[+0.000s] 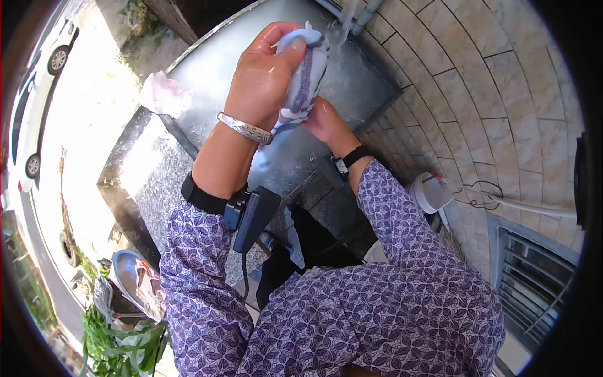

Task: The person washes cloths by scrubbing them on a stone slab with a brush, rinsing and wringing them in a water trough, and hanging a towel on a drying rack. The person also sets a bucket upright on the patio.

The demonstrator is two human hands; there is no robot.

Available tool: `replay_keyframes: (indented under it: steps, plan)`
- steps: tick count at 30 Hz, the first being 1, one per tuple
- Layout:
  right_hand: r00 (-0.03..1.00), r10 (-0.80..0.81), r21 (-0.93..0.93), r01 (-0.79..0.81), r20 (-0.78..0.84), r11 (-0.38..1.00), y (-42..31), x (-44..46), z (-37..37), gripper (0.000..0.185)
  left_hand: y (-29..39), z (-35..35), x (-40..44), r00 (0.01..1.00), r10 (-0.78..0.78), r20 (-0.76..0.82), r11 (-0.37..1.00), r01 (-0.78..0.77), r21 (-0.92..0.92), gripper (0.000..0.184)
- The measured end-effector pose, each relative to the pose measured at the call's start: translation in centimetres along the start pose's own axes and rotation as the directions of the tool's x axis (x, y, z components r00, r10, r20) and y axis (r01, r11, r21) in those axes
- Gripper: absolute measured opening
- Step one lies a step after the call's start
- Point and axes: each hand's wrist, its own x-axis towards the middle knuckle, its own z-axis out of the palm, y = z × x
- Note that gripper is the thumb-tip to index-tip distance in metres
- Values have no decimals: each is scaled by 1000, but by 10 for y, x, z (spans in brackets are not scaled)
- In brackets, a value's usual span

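Striped cloth (305, 80) above basin (210, 72), within its edges; left hand (267, 69) closed on upper end; right hand (325, 120) touching lower end, fingers hidden, closure indeterminable.

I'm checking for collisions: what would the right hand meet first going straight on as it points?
The right hand would meet the striped cloth first, then perhaps the left hand; depth is unclear.

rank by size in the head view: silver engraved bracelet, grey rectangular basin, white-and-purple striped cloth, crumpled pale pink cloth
1. Grey basin, by far
2. Striped cloth
3. Pink cloth
4. Silver bracelet
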Motion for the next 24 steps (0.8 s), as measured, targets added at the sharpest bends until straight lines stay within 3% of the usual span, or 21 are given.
replay_keyframes:
  steps: [1, 3, 5, 7, 9, 10, 11, 12, 13, 14, 15, 16, 17, 18, 19, 20, 21, 23, 24]
  plan:
    - [1000, 0, 1, 0, -1, 1000, 0, 5, 4, 35, -4, -5, -5, 1000, -1, 0, 1000, 1, 1, 20]
    - [980, -191, -4, 191, -58, 982, -8, 7, 23, 30, -22, -28, -13, 962, -79, -261, 983, 31, -183, 19]
    - [976, -188, -106, 176, -106, 979, -12, 18, 11, 27, -50, -68, -16, 791, -154, -591, 974, 21, -226, 17]
    - [971, -187, -213, 153, -152, 965, -18, 36, -13, 25, -81, -122, -29, 678, -130, -723, 992, 97, -87, 18]
    - [876, -403, -554, 204, -265, 807, -25, 52, -40, 25, -126, -180, -44, 631, -101, -769, 921, 351, 167, 23]
    - [903, -360, -756, 63, -235, 652, -36, 42, -34, 42, -143, -191, -49, 626, -108, -772, 923, 353, 157, 23]
    - [903, -355, -760, 52, -241, 647, -32, 37, -32, 42, -153, -193, -55, 650, -18, -760, 829, 434, 352, 29]
    - [769, -624, -970, 22, -139, 243, -26, 35, -28, 52, -162, -197, -60, 683, 66, -728, 691, 495, 527, 35]
    - [612, -786, -975, -106, 92, -197, -21, 35, -22, 63, -173, -196, -60, 678, 61, -732, 697, 496, 518, 35]
    - [617, -781, -972, -106, 100, -208, -14, 32, -11, 63, -181, -181, -58, 695, 191, -693, 618, 463, 635, 41]
    - [732, -677, -974, -201, -76, -107, -1, 27, 0, 70, -192, -169, -59, 708, 311, -634, 518, 433, 738, 48]
    - [806, -537, -951, -309, -250, -21, 8, 22, 10, 79, -199, -160, -62, 764, 219, -607, 471, 462, 752, 52]
    - [808, -536, -952, -304, -243, -27, 19, 26, 7, 79, -207, -154, -61, 808, 130, -575, 423, 479, 769, 57]
    - [833, -528, -951, -277, -166, -137, 33, 32, -1, 79, -204, -146, -57, 804, 136, -579, 426, 481, 767, 57]
    - [856, -510, -938, -246, -91, -245, 43, 39, -10, 80, -201, -139, -53, 792, -50, -608, 375, 579, 724, 62]
    - [899, -417, -982, -178, -137, -61, 38, 43, -14, 70, -201, -133, -51, 745, -235, -624, 305, 666, 681, 67]
    - [901, -412, -982, -176, -134, -65, 37, 46, -12, 70, -204, -125, -50, 741, -235, -629, 306, 670, 676, 67]
    - [910, -409, -989, -10, -69, 146, 29, 54, -2, 50, -206, -114, -41, 662, -355, -660, 626, 692, 358, 74]
    - [913, -403, -991, -9, -64, 136, 24, 44, 14, 50, -206, -109, -39, 720, -329, -611, 771, 579, 266, 74]
